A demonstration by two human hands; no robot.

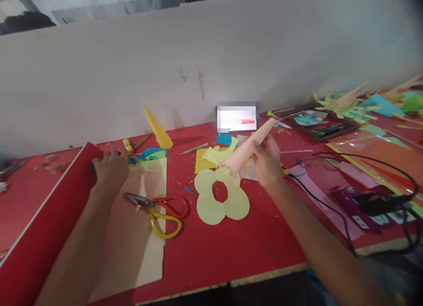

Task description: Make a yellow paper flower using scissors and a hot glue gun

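My right hand [268,161] is closed around a pale pink paper cone [249,146], its narrow tip pointing up and to the right. The cone's wide end meets a pale yellow paper flower [211,209] with a round hole in its middle; I cannot tell whether they are joined. My left hand [111,168] is at the far end of a pale paper stack [142,253], beside the red panel [56,209], with bent fingers whose tips are hidden. Blue paper scraps [150,154] lie close to it. Scissors [153,204] with red and yellow handles rest on the stack's edge.
A yellow cone [158,129] stands by the wall. A lit phone [236,117] leans there too. On the right are a dark tray [317,125], a purple box [357,209], black cable [324,211] and orange sheets [390,156]. Scraps dot the red tabletop [211,257].
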